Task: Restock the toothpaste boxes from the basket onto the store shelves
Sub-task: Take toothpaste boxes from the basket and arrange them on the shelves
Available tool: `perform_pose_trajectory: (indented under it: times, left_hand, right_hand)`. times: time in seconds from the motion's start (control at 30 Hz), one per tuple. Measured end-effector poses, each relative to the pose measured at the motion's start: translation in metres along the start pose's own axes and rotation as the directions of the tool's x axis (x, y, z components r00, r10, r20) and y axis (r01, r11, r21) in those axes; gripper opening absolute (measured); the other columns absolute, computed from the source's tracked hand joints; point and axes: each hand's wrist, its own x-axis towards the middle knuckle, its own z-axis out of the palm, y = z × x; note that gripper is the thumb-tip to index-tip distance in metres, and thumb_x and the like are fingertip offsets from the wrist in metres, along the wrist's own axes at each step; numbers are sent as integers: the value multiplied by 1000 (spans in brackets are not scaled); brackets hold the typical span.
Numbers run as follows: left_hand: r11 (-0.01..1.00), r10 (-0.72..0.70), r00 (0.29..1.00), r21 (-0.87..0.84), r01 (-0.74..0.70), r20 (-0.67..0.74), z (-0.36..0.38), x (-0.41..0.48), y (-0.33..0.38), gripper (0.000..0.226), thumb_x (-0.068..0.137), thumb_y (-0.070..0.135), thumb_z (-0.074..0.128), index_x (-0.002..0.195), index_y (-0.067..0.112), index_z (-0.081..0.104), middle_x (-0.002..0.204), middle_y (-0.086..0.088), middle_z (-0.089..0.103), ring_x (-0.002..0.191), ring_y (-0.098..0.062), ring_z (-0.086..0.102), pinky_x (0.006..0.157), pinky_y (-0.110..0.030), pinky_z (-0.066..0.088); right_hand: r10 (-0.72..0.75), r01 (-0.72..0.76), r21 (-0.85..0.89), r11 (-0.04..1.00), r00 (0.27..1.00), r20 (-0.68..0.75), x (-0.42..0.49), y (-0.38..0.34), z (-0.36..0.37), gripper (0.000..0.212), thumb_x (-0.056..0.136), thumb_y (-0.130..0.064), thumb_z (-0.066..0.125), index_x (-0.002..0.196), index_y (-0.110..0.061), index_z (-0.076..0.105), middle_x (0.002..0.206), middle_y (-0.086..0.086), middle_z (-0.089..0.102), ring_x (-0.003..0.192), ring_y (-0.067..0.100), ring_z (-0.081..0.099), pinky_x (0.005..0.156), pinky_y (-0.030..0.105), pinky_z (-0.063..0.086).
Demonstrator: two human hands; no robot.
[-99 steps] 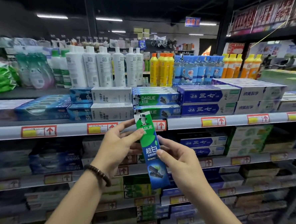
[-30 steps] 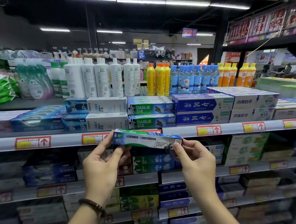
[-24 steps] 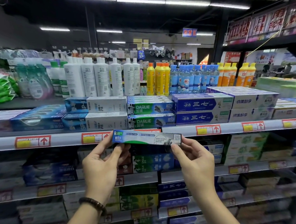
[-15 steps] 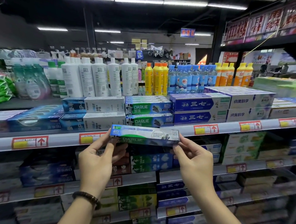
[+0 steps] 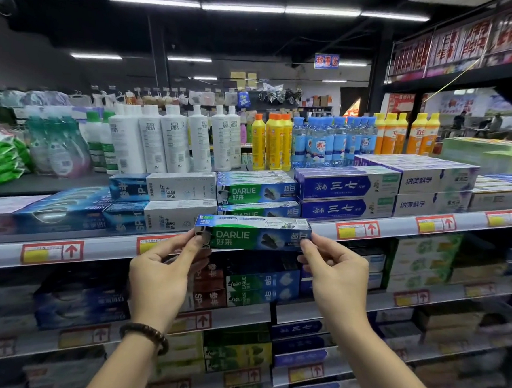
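Note:
A green and blue Darlie toothpaste box (image 5: pixel 252 234) lies level in front of the top shelf edge (image 5: pixel 396 229), its printed front facing me. My left hand (image 5: pixel 161 273) pinches its left end and my right hand (image 5: pixel 335 275) pinches its right end. Just behind and above it, two matching Darlie boxes (image 5: pixel 256 192) are stacked on the top shelf. The basket is out of view.
Grey and blue toothpaste boxes (image 5: pixel 161 201) sit left of the Darlie stack, blue boxes (image 5: pixel 346 196) right of it. White, yellow and blue bottles (image 5: pixel 198 142) stand behind. Lower shelves (image 5: pixel 316 314) hold more toothpaste boxes. Red arrow price tags (image 5: pixel 52 252) line the shelf edges.
The box was turned from upright to level, then rolled so its front faces me. Both hands have lifted it slightly toward the top shelf stack.

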Motion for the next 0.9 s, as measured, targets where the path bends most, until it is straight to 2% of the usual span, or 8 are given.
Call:
perform_pose_trajectory:
  times: [0.13,0.33,0.53,0.63,0.73,0.8,0.83,0.9]
  left_hand:
    - [985,-72,996,-152,79,50,10,11,1,16,89,18,82,105,16,83,93,-7,82,89,-27,80,93,-45,62]
    - [990,-48,998,-130,52,37,27,34,7,22,92,-4,75,110,8,79,92,-5,82,85,-26,80,79,-32,65]
    - [993,29,1000,119,-29,3,41,59,13,20,93,7,78,110,17,81,82,4,81,75,-14,79,73,-27,65]
    - [963,86,996,256,-82,-3,45,68,11,20,90,16,82,109,24,81,73,11,78,73,-5,76,81,-36,65]
    - [912,154,988,390,-131,-29,47,73,11,24,89,24,84,112,23,81,85,14,76,80,-3,72,93,-35,61]
    - [873,197,980,457,-169,-15,48,74,12,26,89,26,83,115,22,81,90,11,75,80,-4,66,94,-18,51]
    - [847,209,978,500,-181,0,49,74,14,27,90,26,83,117,22,80,93,8,76,76,-2,62,87,-8,42]
    - [814,215,976,548,-193,26,52,74,15,30,90,25,82,120,23,79,100,6,79,74,4,56,78,-4,31]
  right_hand:
    - [-17,17,-95,995,1000,-2,17,0,5,12,95,-21,80,106,-18,82,82,-4,81,79,16,79,81,45,66]
    - [-20,23,-136,990,1000,18,52,-4,16,6,98,-13,75,100,-18,79,84,-2,80,79,10,79,82,43,67]
    - [-40,44,-209,977,999,24,84,-2,27,19,96,-11,77,93,-30,75,82,-6,79,78,12,78,80,43,66]
    - [-24,28,-209,977,1000,20,95,1,32,18,95,-12,78,93,-30,76,78,-6,79,75,11,77,81,42,66]
    - [-3,5,-200,980,1000,9,103,5,36,13,95,-13,79,95,-27,78,76,-7,79,73,9,78,83,43,66]
    - [-5,6,-209,978,1000,5,106,7,36,13,95,-13,79,95,-26,78,76,-7,79,72,8,78,83,43,66]
    - [-3,4,-215,977,1000,2,108,8,36,13,95,-13,79,94,-27,78,76,-7,79,72,8,78,83,42,66]
    - [-2,2,-232,973,1000,-2,110,12,36,13,94,-14,80,94,-27,78,75,-7,79,71,8,77,82,43,66]
